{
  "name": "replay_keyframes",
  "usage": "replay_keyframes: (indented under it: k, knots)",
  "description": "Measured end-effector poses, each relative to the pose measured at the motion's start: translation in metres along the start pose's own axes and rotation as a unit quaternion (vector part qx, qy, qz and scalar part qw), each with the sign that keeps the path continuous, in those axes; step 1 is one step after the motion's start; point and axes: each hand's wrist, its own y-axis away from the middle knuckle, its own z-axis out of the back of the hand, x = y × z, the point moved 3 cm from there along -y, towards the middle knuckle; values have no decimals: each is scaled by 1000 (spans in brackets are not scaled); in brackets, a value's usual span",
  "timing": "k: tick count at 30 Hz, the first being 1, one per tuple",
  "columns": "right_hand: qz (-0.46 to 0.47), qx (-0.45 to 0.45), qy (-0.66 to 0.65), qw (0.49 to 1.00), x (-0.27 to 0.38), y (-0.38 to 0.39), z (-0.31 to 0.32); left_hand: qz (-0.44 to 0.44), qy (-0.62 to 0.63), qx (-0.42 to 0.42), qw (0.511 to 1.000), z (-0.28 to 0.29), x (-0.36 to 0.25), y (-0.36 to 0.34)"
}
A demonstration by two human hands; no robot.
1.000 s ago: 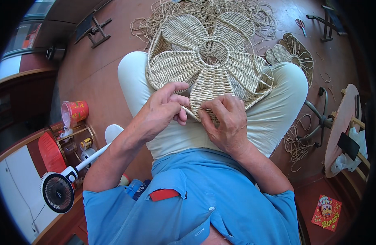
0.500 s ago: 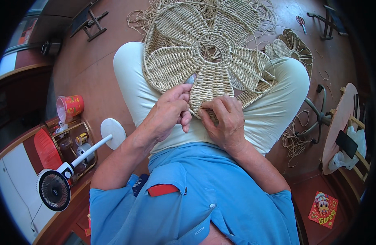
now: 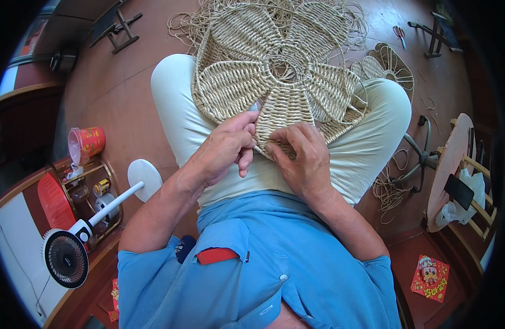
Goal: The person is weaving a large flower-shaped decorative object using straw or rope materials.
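Observation:
A flower-shaped woven straw piece (image 3: pixel 236 88), pale beige with broad petals around an open centre ring, lies across my lap. My left hand (image 3: pixel 227 149) grips the lower petal's left edge with curled fingers, its index finger reaching up along it. A small pale object (image 3: pixel 254 107), too hidden to identify, shows in the gap beyond that fingertip. My right hand (image 3: pixel 299 153) pinches the weave near the bottom of the same petal, its fingertips partly hidden.
Straw cord (image 3: pixel 186 22) heaps beyond my knees. A second woven piece (image 3: pixel 387 71) and scissors (image 3: pixel 399 34) lie right. A white fan (image 3: pixel 66 257) and rack (image 3: pixel 93 192) stand left; a chair base (image 3: pixel 419 159) and round board (image 3: pixel 447 175) with a dark phone (image 3: pixel 458 192) are right.
The woven piece sits higher in the picture than a second ago, and the small pale object has become visible beside my left fingertip. My hands shift only slightly on the lower petal.

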Motion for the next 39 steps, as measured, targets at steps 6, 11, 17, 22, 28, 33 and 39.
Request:
replay_keyframes:
  k: [6, 11, 17, 22, 28, 33, 39]
  knots:
    - [34, 57, 51, 997, 14, -18, 4, -34, -100, -41, 993, 3, 0, 6]
    - [124, 90, 207, 966, 23, -13, -1, -308, -456, -192, 813, -11, -11, 30]
    - [24, 91, -64, 994, 34, -27, 22, -371, -432, -125, 812, -26, -5, 25]
    - [-210, 119, -432, 869, 5, -19, 87, -279, -211, -57, 935, -17, -16, 44]
    - [-255, 18, -508, 823, -46, -1, 148, -317, 90, -216, 919, 84, -40, 86]
    - [-251, 18, -497, 830, -55, 18, 149, -327, 141, -334, 873, 145, -35, 115]
    - [-242, 101, -431, 863, -16, 26, 103, -248, -199, -501, 805, 177, -38, 124]
